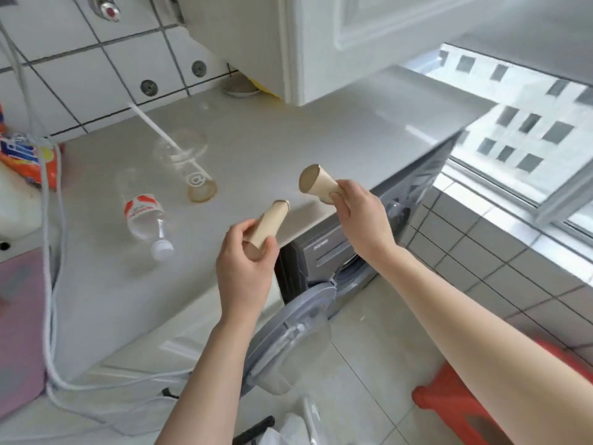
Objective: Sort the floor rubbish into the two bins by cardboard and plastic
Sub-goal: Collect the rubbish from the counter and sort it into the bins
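Both hands are raised over the near edge of the pale worktop [321,130], each holding a brown cardboard tube. The left hand [245,268] has its fingers [239,231] and thumb curled round the lower end of the left tube [269,224], which slants up and away toward the worktop's middle, its open bottom end showing inside the grasp. The right hand [361,216] pinches the right tube [317,184] at its near end, so the tube flares out to the left with its round open mouth facing the camera; it hangs in the air above the worktop's near edge, apart from the other tube. On the worktop, well toward the left side, a clear plastic bottle [144,213] with a red and white label lies on its side, white cap pointing at the near edge. Just behind it, toward the tiled back wall, a clear plastic cup [189,162] lies tipped over with a white straw [154,126] sticking out toward the back left corner. At the left edge sits an orange and blue bag [25,155], and a white hose [51,284] drops down past that edge to the floor. Below the near edge a grey washing machine [337,252] stands with its round door [288,332] swung open. A red stool [449,399] stands on the tiled floor at the lower right.
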Demonstrator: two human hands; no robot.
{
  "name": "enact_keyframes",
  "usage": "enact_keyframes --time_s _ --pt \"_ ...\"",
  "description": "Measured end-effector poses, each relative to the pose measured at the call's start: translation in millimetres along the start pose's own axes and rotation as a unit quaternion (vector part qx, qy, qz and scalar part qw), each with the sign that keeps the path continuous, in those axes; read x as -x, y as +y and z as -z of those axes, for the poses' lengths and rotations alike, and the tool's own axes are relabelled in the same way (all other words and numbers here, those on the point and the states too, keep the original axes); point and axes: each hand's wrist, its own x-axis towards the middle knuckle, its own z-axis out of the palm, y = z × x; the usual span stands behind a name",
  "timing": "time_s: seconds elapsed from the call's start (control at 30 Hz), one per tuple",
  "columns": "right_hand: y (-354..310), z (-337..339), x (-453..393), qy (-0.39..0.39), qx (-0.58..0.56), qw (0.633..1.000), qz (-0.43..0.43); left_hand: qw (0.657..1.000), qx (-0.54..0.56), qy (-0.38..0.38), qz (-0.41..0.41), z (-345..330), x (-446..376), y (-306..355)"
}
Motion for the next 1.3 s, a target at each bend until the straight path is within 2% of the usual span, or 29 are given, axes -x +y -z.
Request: enact_keyframes --time_s 0.23,0.43,0.57,0.7,0.93,1.13,1.3 --pt "49.3 112.7 136.5 0.095 -0.021 0.983 -0.157 0.994 0.058 -0.091 -0.004 -58.6 99.1 48.5" --pt "100.4 199.4 277.1 0.153 0.004 0.949 -0.275 0.967 0.079 -0.239 -0.024 -121.3 210.9 88.1" --pt "127.1 247.8 373.0 0.195 0.020 0.910 -0.366 0.938 0.065 -0.338 -0.040 -161.7 296.7 113.8" --pt "147.3 280.2 467.0 0.241 0.012 0.853 -0.462 0.881 0.045 -0.471 -0.032 -200.7 374.0 131.8" --pt "184.9 294.6 593.3 0.324 -0.028 0.703 -0.632 0.764 -0.030 -0.644 0.023 -274.8 479.0 147.9" --pt "238.8 285.4 669.3 0.316 -0.022 0.618 -0.719 0.679 -0.114 -0.724 0.039 -354.0 549.7 126.6" --pt "300.6 245.8 728.4 0.303 -0.027 0.545 -0.781 0.606 -0.213 -0.746 0.175 -430.7 608.4 77.7"
